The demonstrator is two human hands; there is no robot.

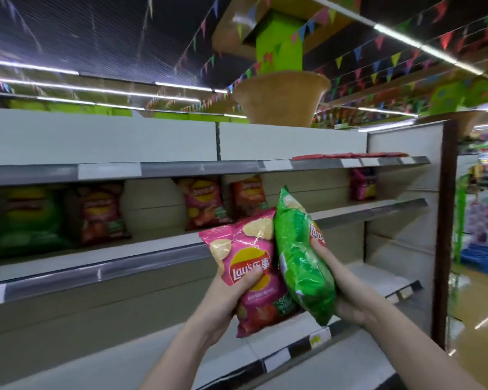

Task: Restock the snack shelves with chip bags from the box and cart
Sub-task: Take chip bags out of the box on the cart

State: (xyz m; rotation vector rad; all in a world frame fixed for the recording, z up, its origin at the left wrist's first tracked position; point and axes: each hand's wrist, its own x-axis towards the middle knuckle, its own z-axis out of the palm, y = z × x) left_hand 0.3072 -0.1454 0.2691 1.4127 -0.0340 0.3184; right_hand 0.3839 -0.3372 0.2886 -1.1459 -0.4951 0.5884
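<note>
My left hand grips a pink Lay's chip bag, thumb across its front. My right hand grips a green Lay's chip bag seen edge-on, its top tilted up and left. Both bags are raised in front of the middle shelf and touch each other. On that shelf stand a green bag, a dark red bag, a pink bag, an orange-red bag and a magenta bag at the far right. The box and cart are out of view.
The top shelf carries flat red packs at its right end. A lower shelf with price tags runs below my arms. A dark end panel closes the shelving on the right, with the aisle floor beyond.
</note>
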